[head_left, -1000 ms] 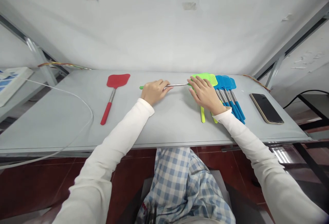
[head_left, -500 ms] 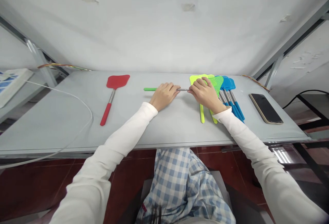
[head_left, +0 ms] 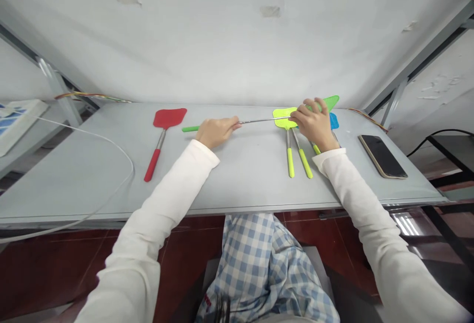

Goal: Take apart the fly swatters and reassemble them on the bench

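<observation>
Between my two hands stretches a green fly swatter (head_left: pixel 259 120), its thin metal shaft drawn out long. My left hand (head_left: pixel 217 131) is closed round it near the green handle, whose end sticks out to the left. Close to the green head, my right hand (head_left: pixel 313 124) grips the other end; the head is partly hidden behind the fingers. Beneath the shaft and right hand lie several yellow-green fly swatters (head_left: pixel 291 162), heads toward the wall. Blue fly swatters (head_left: pixel 335 121) are mostly covered by my right hand and forearm. A red fly swatter (head_left: pixel 157 150) lies to the left.
A phone (head_left: pixel 383 156) rests at the right of the grey table (head_left: pixel 237 180). A white cable (head_left: pixel 124 152) curves over the left side. The wall (head_left: pixel 207 41) stands right behind the table, with metal frame posts (head_left: pixel 55 86) at the sides.
My hands have moved apart, the left one leftward and the right one rightward and up. More of the green swatter's metal shaft shows between them, and its head has shifted right.
</observation>
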A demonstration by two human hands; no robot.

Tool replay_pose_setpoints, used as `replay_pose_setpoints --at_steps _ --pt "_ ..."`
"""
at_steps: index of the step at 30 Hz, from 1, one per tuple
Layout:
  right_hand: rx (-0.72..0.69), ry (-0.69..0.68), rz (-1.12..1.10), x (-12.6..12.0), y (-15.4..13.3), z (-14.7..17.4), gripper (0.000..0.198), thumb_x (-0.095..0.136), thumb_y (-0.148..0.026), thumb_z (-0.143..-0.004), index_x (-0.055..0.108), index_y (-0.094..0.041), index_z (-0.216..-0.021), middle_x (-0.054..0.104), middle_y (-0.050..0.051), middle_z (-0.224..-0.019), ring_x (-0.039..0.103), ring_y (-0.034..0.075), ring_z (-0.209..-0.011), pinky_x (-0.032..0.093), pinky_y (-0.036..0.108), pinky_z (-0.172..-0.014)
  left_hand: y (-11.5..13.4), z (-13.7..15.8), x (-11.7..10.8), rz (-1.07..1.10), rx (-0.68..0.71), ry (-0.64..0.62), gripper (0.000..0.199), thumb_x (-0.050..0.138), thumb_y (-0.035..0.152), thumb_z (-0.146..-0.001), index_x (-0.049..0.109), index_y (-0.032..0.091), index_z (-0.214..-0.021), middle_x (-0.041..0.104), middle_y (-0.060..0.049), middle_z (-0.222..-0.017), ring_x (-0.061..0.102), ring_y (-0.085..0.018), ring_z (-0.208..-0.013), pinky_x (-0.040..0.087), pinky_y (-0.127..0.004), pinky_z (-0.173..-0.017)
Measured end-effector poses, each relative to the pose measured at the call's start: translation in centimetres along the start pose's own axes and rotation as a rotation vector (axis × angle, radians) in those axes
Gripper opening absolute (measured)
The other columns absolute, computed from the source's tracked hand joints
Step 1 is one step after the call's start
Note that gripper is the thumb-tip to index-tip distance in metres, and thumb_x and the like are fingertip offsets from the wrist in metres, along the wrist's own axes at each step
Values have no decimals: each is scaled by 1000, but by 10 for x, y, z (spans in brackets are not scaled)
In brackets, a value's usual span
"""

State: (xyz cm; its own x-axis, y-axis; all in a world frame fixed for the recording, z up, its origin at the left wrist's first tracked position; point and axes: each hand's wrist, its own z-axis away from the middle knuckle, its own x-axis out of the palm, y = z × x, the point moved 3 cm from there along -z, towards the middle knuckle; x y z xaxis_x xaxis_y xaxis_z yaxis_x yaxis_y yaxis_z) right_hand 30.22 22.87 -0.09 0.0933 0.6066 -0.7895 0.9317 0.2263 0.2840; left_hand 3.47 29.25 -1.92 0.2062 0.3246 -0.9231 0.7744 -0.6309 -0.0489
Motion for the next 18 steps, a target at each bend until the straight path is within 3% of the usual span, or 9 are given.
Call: replay_pose_setpoints --at_steps 4,8,10,13,18 --pt "52 22 16 -2 15 2 30 37 -29 -98 66 -21 -98 66 9 -99 47 28 -126 25 52 -108 -20 0 -6 9 -17 11 46 27 52 -97 64 25 -93 70 -6 -77 63 -20 -67 26 -29 -53" --pt "2 25 3 -2 -19 -3 32 31 -23 -99 62 -17 -106 65 13 -107 42 27 -132 25 51 -108 -4 3 -2 21 -35 60 45 28 50 -97 64 23 -96 71 -7 -80 64 -21 -70 26 -29 -54" --pt "-86 -40 -14 1 -44 -6 31 31 -24 -99 60 -16 -109 65 13 -109 50 26 -122 32 45 -102 13 3 2 28 2 74 45 28 49 -97 64 22 -98 72 -8 -83 65 -21 -71 26 -29 -54" --pt "-147 -183 -50 5 -69 -9 36 26 -29 -102 58 -15 -107 67 12 -97 60 22 -93 38 34 -78 35 0 7 44 86 72 47 26 48 -98 65 20 -101 71 -10 -84 64 -20 -68 28 -29 -53" --pt "-75 -254 -60 6 -63 -10 52 17 -46 -102 59 -16 -105 69 10 -85 60 18 -70 24 29 -56 41 -6 5 26 154 36 57 19 55 -97 65 22 -94 68 -10 -77 61 -20 -63 27 -30 -52"
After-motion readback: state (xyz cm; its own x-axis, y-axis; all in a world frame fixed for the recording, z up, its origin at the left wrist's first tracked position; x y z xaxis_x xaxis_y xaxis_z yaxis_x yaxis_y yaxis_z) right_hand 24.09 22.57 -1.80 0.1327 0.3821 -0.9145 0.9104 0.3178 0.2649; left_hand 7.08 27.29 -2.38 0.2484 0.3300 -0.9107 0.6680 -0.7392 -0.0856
